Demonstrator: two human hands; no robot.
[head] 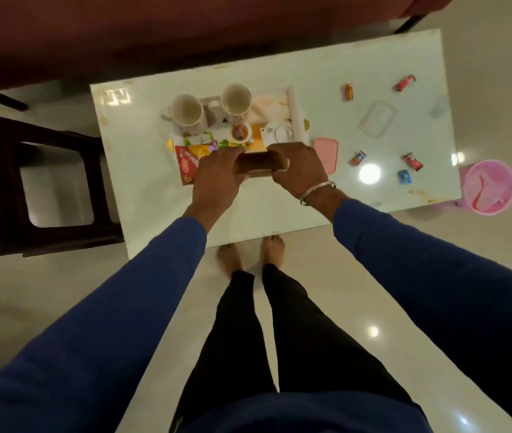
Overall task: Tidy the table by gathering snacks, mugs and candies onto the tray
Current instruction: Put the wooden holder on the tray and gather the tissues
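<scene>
With both your left hand (217,173) and right hand (300,170) gripping the brown packet (256,165) above the tray's (296,110) crowded near edge, a careless set-down can tip the small teacup (240,132).

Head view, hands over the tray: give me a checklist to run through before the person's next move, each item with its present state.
1. Brown packet held at both ends by left hand and right hand: ok.
2. Both mugs upright on the tray: ok.
3. Free spot on the tray for the packet: cannot tell; the hands hide its near part.
4. Candies gathered: not ok; five wrapped ones, such as the blue candy, lie on the table to the right.
5. Pink lid on the tray: not ok; it lies beside the tray.
6. Red snack packet fully on the tray: cannot tell.
</scene>
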